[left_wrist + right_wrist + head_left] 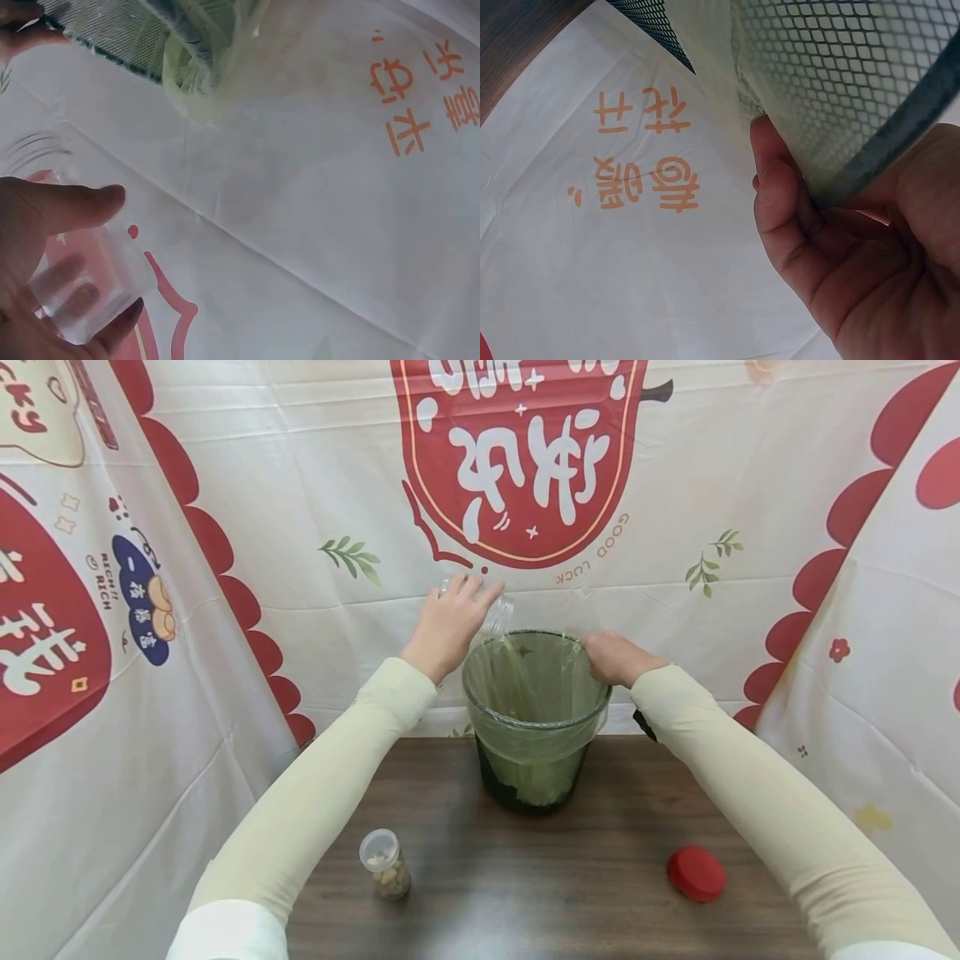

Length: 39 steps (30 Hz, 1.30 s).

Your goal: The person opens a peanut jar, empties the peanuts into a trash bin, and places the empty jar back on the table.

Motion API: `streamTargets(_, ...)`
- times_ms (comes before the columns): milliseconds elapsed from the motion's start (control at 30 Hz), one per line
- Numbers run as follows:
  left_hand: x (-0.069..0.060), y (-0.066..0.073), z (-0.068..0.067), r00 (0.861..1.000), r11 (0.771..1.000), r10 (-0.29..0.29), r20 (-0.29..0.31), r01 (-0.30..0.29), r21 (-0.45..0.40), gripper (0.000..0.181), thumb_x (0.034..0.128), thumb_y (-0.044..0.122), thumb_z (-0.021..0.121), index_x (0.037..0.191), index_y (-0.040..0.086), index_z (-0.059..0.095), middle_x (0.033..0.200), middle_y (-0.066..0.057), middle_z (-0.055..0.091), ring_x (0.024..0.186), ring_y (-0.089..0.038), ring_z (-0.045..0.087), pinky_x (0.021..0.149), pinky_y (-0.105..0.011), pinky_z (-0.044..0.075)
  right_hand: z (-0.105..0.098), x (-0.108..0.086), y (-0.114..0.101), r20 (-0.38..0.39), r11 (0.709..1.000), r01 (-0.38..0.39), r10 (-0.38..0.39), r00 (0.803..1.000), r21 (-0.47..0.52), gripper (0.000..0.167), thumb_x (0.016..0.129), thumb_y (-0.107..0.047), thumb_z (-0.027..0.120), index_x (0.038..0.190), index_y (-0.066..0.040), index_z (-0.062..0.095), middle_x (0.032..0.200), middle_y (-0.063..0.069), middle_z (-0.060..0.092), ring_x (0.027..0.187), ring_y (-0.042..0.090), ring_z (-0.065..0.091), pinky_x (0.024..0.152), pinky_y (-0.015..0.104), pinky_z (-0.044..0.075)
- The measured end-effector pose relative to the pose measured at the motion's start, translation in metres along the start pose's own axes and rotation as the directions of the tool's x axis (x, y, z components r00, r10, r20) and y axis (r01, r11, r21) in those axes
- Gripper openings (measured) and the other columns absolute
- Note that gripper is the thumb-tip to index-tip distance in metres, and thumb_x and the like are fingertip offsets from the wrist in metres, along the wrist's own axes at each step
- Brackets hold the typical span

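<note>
My left hand [453, 625] grips a clear plastic jar [498, 617] and holds it tilted at the bin's left rim, mouth toward the opening. In the left wrist view the fingers show through the jar [124, 274], and no contents are visible in it. A dark mesh bin [491, 777] stands upright on the table, lined with a thin greenish plastic bag [536, 743] folded over its rim. At the bin's right side my right hand [617, 658] holds the rim; in the right wrist view its curled fingers [776, 199] press against the bag and the edge.
On the brown wooden table [480, 893], a small clear container [388, 868] with a pale lid and beige pieces stands front left. A round red lid [696, 873] lies front right. Printed white cloth [277, 510] hangs behind the bin and along both sides.
</note>
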<state>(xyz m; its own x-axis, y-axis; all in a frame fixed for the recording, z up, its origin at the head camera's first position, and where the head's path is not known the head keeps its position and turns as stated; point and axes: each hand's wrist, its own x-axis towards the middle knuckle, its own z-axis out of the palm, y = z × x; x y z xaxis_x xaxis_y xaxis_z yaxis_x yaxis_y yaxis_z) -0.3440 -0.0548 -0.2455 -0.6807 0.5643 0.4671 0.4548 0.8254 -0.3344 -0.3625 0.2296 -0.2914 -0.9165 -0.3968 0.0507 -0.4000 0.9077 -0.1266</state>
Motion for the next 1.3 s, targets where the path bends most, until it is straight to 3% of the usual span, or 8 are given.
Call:
streamTargets(133, 0.001, 0.000, -0.001, 0.999, 0.997, -0.036, -0.020, 0.034, -0.067, 0.069, 0.1013, 0.005, 0.071, 0.163, 0.012, 0.042, 0.154, -0.015, 0.058, 0.143, -0.034, 0.054, 0.094, -0.047, 0.064, 0.001, 0.000, 0.001, -0.009, 1.000, -0.001, 0.001, 1.000, 0.001, 0.020, 0.092, 0.014, 0.052, 0.105, 0.008, 0.066, 0.091, 0.021, 0.067, 0.082, 0.033, 0.063, 0.075, 0.047, 0.059)
streamTargets(267, -0.002, 0.002, 0.006, 0.999, 0.993, -0.029, -0.020, 0.027, -0.114, 0.063, 0.1020, 0.005, 0.070, 0.160, 0.006, 0.045, 0.149, -0.017, 0.062, 0.137, -0.034, 0.058, 0.095, -0.042, 0.064, 0.001, 0.000, 0.001, 0.003, 1.000, -0.021, 0.021, 1.000, 0.017, 0.023, 0.093, 0.014, 0.052, 0.110, 0.009, 0.066, 0.095, 0.022, 0.068, 0.083, 0.032, 0.064, 0.075, 0.045, 0.060)
streamTargets(400, -0.008, 0.008, 0.015, 0.999, 0.993, 0.017, 0.050, -0.012, -0.115, 0.057, 0.1026, 0.003, 0.070, 0.156, 0.005, 0.050, 0.147, -0.017, 0.063, 0.138, -0.033, 0.059, 0.104, -0.042, 0.061, 0.001, 0.002, 0.000, 0.016, 0.999, -0.035, 0.034, 0.999, 0.025, 0.026, 0.094, 0.014, 0.051, 0.114, 0.009, 0.067, 0.099, 0.023, 0.070, 0.085, 0.032, 0.064, 0.076, 0.045, 0.060)
streamTargets(567, -0.013, 0.014, 0.021, 0.992, 0.996, 0.027, 0.124, -0.017, -0.087, 0.062, 0.0989, 0.000, 0.073, 0.156, 0.012, 0.051, 0.152, -0.013, 0.060, 0.142, -0.032, 0.055, 0.103, -0.049, 0.060, 0.002, 0.003, 0.000, 0.022, 0.999, -0.037, 0.036, 0.999, 0.030, 0.026, 0.095, 0.014, 0.051, 0.114, 0.008, 0.067, 0.100, 0.023, 0.070, 0.085, 0.031, 0.063, 0.076, 0.045, 0.059)
streamTargets(933, -0.013, 0.011, 0.021, 0.995, 0.994, 0.028, 0.097, -0.017, -0.109, 0.060, 0.0991, -0.007, 0.067, 0.155, 0.012, 0.052, 0.148, -0.015, 0.060, 0.141, -0.033, 0.053, 0.098, -0.050, 0.060, 0.005, 0.002, 0.003, -0.027, 1.000, 0.018, -0.019, 0.999, -0.015, 0.024, 0.093, 0.014, 0.051, 0.112, 0.009, 0.066, 0.100, 0.027, 0.070, 0.086, 0.036, 0.065, 0.078, 0.050, 0.060)
streamTargets(1100, -0.014, 0.006, 0.015, 0.997, 0.988, -0.004, 0.071, 0.015, -0.152, 0.058, 0.0988, -0.007, 0.066, 0.153, 0.009, 0.053, 0.148, -0.017, 0.059, 0.142, -0.036, 0.052, 0.098, -0.052, 0.060, 0.009, 0.003, 0.005, -0.037, 0.999, 0.040, -0.040, 0.999, 0.012, 0.044, 0.092, 0.012, 0.049, 0.136, 0.014, 0.055, 0.120, 0.036, 0.068, 0.101, 0.045, 0.069, 0.088, 0.055, 0.061)
streamTargets(1200, -0.014, 0.004, 0.010, 0.998, 0.982, -0.028, 0.052, 0.037, -0.183, 0.058, 0.0998, -0.006, 0.066, 0.155, 0.008, 0.053, 0.149, -0.018, 0.059, 0.142, -0.036, 0.052, 0.098, -0.052, 0.060, 0.008, 0.001, 0.008, -0.014, 0.999, 0.019, -0.018, 1.000, 0.045, 0.057, 0.098, 0.005, 0.047, 0.154, 0.015, 0.040, 0.137, 0.041, 0.061, 0.113, 0.050, 0.067, 0.098, 0.059, 0.058)
streamTargets(1300, -0.016, 0.001, 0.006, 0.999, 0.972, -0.047, -0.014, 0.043, -0.232, 0.057, 0.1001, -0.009, 0.064, 0.154, 0.005, 0.054, 0.146, -0.021, 0.061, 0.139, -0.037, 0.055, 0.100, -0.049, 0.061, 0.002, -0.004, 0.007, 0.003, 0.999, -0.014, 0.013, 1.000, 0.045, 0.061, 0.107, -0.005, 0.045, 0.161, 0.015, 0.029, 0.148, 0.044, 0.052, 0.130, 0.054, 0.061, 0.109, 0.063, 0.052)
